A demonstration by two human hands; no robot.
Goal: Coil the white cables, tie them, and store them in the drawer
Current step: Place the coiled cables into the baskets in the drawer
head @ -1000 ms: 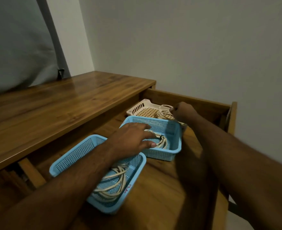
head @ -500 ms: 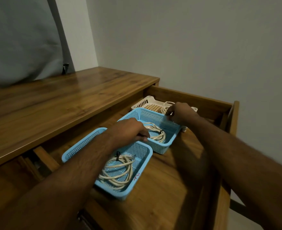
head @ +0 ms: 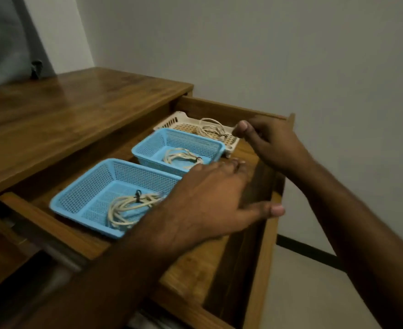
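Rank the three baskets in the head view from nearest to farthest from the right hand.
From the right hand:
1. White basket, at the drawer's back, beside the fingertips.
2. Middle blue basket, just in front.
3. Front blue basket, closest to the person.

Drawer open. Three coiled white cables, black-tied: near blue basket cable, middle blue basket cable, far white basket cable.

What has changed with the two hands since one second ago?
The left hand has lifted off the middle blue basket and is now open beside it. The right hand has left the white basket and hovers. All three baskets still hold coiled cables.
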